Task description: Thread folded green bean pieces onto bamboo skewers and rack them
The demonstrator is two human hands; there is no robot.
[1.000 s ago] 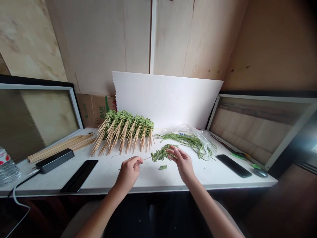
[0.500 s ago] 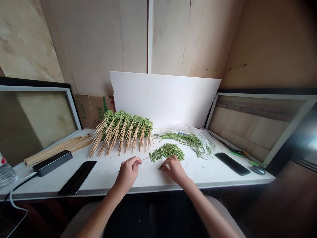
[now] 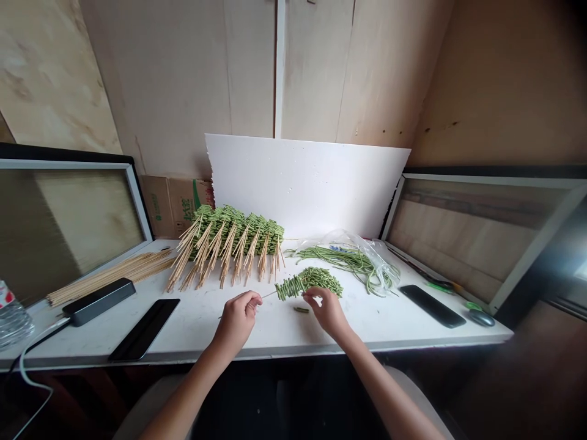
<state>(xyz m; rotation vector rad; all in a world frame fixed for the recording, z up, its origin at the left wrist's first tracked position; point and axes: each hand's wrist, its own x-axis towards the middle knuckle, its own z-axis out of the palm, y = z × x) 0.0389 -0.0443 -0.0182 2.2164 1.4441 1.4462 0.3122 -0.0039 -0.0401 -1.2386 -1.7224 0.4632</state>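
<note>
A thin wooden skewer (image 3: pixel 269 295) is pinched at its bare end by my left hand (image 3: pixel 239 311), fingers closed. Threaded crosswise along it are several short pieces of green bean (image 3: pixel 288 288), held just above the table. My right hand (image 3: pixel 324 307) is near the far end of these pieces, thumb and fingertips pressed together; anything between them is too small to make out. A loose bean piece (image 3: pixel 301 310) lies on the table just left of that hand. Behind it sits a heap of cut bean pieces (image 3: pixel 323 280), partly covered by the hand.
Finished bean skewers (image 3: pixel 238 235) are stacked at the back left, beside bare skewers (image 3: pixel 110 278). Long whole beans (image 3: pixel 339 256) lie in a clear plastic bag (image 3: pixel 367 247). Two dark phones (image 3: pixel 145 330), a black box (image 3: pixel 98 300) and a mouse (image 3: pixel 481 316) rest on the white table (image 3: pixel 275 336).
My right hand has risen slightly from the table toward the skewer's far end, uncovering the loose bean piece. My left hand holds the skewer almost still. The view has shifted a little.
</note>
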